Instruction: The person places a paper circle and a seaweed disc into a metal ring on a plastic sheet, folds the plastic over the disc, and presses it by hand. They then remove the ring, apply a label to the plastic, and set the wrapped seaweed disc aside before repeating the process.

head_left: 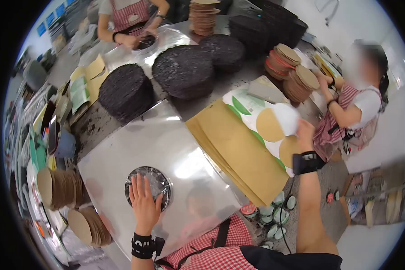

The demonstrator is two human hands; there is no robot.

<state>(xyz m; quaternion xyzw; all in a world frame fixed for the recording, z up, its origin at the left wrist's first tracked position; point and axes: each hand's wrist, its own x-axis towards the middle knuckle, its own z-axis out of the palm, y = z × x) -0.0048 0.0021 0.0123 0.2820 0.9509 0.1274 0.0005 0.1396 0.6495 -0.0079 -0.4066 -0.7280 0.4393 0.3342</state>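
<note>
My left hand [144, 200] lies flat, fingers spread, on a dark round cake [165, 188] wrapped in clear plastic. Beneath the cake is a shiny metal sheet [121, 157]. On the right, my right hand [305, 133] is raised over printed wrapping paper and pinches the edge of a round white sheet [284, 118], both a little blurred. Close by on the white-and-green printed paper [238, 101] lie tan paper discs [269, 125]. A stack of folded golden-brown paper [238, 148] lies between my two hands.
Large black compressed blocks [183, 71] stand behind the metal sheet. Stacks of brown cardboard discs [60, 188] sit at the left edge and others [301, 83] at the back right. Two co-workers in checked aprons work across [129, 18] and at right [351, 108]. Tins [274, 216] stand below.
</note>
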